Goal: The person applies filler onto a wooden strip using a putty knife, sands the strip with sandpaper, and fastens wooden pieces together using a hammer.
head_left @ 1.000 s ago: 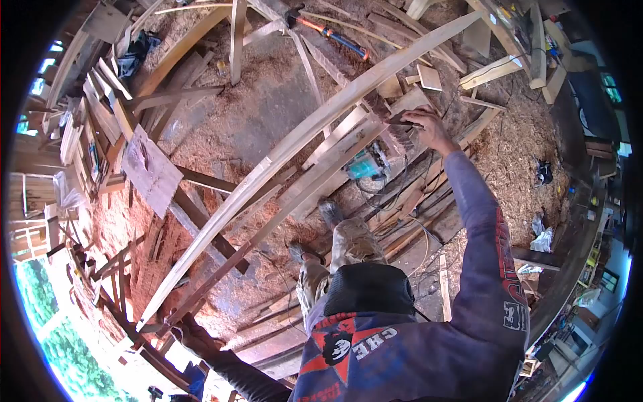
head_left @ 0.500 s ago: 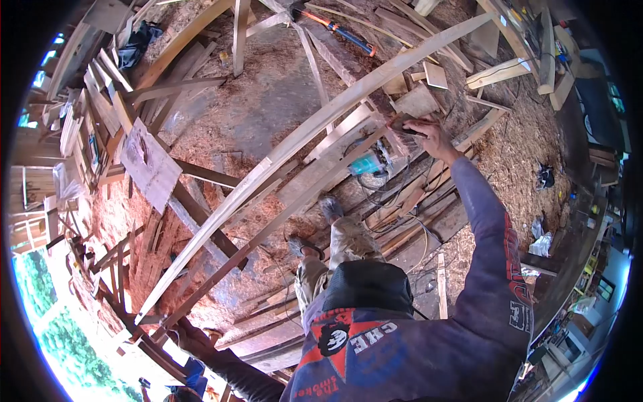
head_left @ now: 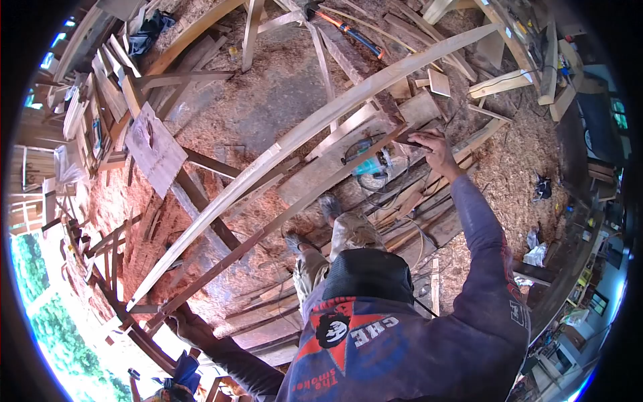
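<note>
A long thin wooden strip [head_left: 268,228] runs diagonally between my hands. My left hand [head_left: 191,328] is at its lower left end, with fingers closed round it. At the upper right end, my right hand [head_left: 432,147] is closed with the thumb and fingers pinched together. A dark piece lies at these fingertips; whether it is the strip's tip or a separate thing is unclear. Beside the strip lies a long, pale curved beam [head_left: 288,147]. Below the strip's upper part, a teal power tool [head_left: 368,164] with a cord rests on planks.
Sawdust and shavings cover the floor [head_left: 254,107]. A square board [head_left: 154,147] leans on timber at left. An orange-handled tool [head_left: 355,37] lies at the top. Stacked planks [head_left: 422,208] and cables lie near my feet. Another person [head_left: 177,385] is partly visible at lower left.
The strip's upper end has shifted right and now passes closer to the teal tool. My right hand has moved slightly down and right. My view has shifted a little.
</note>
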`<action>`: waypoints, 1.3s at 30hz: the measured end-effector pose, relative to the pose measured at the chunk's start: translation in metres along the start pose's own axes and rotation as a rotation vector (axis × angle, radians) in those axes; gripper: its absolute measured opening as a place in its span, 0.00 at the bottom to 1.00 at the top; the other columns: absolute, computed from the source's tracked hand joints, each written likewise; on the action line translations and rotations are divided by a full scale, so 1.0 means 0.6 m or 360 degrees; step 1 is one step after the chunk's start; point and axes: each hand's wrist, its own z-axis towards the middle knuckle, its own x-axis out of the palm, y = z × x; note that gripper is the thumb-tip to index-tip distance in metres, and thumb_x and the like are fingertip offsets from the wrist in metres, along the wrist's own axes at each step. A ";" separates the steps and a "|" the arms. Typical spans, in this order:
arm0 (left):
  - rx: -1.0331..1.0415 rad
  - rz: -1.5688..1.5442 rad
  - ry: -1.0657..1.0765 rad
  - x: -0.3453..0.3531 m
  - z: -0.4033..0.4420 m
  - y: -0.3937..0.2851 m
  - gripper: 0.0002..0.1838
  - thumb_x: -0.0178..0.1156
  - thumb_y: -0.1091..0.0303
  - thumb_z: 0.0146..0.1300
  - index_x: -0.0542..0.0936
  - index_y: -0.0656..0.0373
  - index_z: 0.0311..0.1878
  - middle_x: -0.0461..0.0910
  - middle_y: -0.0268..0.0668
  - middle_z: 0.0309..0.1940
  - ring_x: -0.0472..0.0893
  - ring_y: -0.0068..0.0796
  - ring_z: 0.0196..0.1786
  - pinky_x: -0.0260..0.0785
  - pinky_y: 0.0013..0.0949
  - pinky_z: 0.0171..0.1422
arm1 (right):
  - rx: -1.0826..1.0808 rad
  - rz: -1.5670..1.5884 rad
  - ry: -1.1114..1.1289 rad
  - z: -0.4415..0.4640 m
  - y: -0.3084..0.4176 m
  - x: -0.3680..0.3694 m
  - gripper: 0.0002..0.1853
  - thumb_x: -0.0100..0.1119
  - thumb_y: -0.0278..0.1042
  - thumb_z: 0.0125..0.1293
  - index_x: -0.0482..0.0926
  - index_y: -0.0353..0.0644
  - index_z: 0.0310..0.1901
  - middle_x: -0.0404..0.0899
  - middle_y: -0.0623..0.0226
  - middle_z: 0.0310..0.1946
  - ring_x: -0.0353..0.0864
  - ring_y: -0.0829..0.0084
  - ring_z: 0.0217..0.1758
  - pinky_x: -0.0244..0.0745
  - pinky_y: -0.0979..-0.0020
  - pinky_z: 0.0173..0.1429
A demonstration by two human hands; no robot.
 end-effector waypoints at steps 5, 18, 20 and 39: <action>-0.0033 -0.0127 0.0101 -0.009 0.001 0.017 0.23 0.65 0.70 0.69 0.72 0.68 0.64 0.78 0.45 0.57 0.80 0.37 0.61 0.74 0.36 0.72 | 0.0061 -0.0097 0.0010 0.001 -0.011 -0.003 0.29 0.55 0.15 0.48 0.85 0.43 0.55 0.85 0.62 0.56 0.77 0.58 0.62 0.69 0.60 0.70; 0.0028 -0.0073 0.0093 0.017 -0.010 -0.006 0.21 0.62 0.71 0.70 0.72 0.67 0.62 0.77 0.45 0.59 0.76 0.36 0.65 0.70 0.36 0.76 | 0.0087 -0.0006 0.0066 -0.001 0.019 0.015 0.28 0.52 0.14 0.50 0.86 0.41 0.54 0.85 0.60 0.55 0.78 0.56 0.63 0.71 0.61 0.70; 0.0075 -0.0100 0.0192 0.018 -0.009 -0.007 0.20 0.62 0.71 0.70 0.73 0.68 0.62 0.77 0.46 0.59 0.77 0.36 0.65 0.70 0.36 0.75 | 0.0083 -0.0016 0.0026 -0.014 0.021 0.021 0.29 0.52 0.13 0.49 0.85 0.41 0.54 0.85 0.60 0.55 0.77 0.56 0.63 0.71 0.60 0.70; 0.0283 -0.0097 0.0150 0.067 -0.026 -0.042 0.19 0.58 0.68 0.74 0.72 0.69 0.62 0.79 0.50 0.54 0.82 0.42 0.58 0.79 0.41 0.66 | 0.0140 0.0079 -0.0214 -0.044 0.066 0.050 0.28 0.54 0.12 0.46 0.86 0.40 0.52 0.86 0.60 0.53 0.79 0.55 0.61 0.72 0.58 0.68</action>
